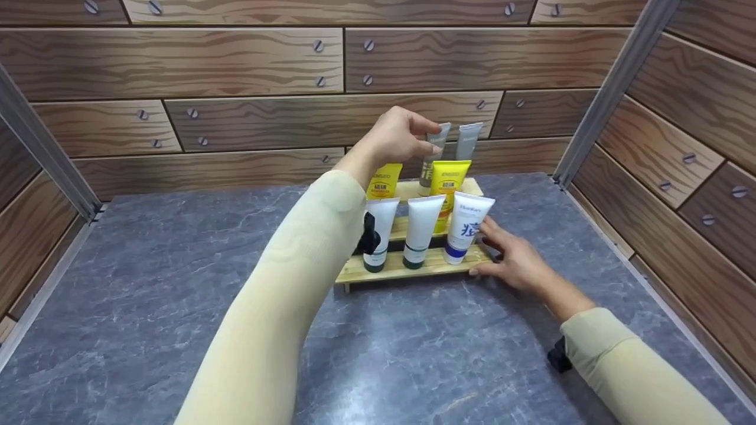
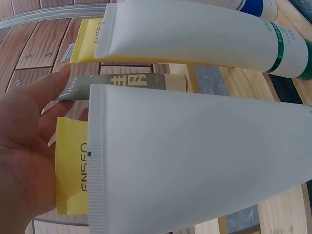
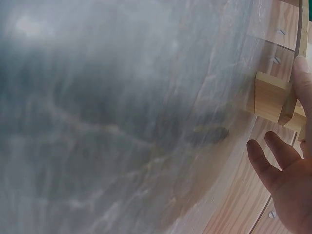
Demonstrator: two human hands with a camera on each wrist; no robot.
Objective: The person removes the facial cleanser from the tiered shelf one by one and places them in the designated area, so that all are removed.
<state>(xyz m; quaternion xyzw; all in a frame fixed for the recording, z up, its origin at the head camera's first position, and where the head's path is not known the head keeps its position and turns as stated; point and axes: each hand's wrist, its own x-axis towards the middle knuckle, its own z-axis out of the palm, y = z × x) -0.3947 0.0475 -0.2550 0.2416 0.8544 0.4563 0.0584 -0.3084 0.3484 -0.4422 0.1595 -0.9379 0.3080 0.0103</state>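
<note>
The left hand (image 1: 397, 136) pinches a gray tube (image 1: 426, 172) near its top.
The tube stands nearly upright in the rack's (image 1: 353, 273) back row, right of the frame's upper middle, nearer the left hand; the right hand (image 1: 520, 264) touches the rack's right end, but whether it grips cannot be told.

Rack (image 1: 352, 273) markings, by clock position about its centre. First yellow tube (image 1: 385, 177), 11 o'clock: "ENSEO". Second yellow tube (image 1: 452, 170), 1 o'clock: "ENSEO"; characters below it too small to confirm. Blue-banded white tube (image 1: 465, 230), 4 o'clock: large blue character "痘"; line above blurred. Olive-grey tube (image 2: 129, 80), 12 o'clock: large pale characters, partly hidden. Pale grey tube (image 1: 468, 143), 1 o'clock, rearmost: print illegible.
</note>
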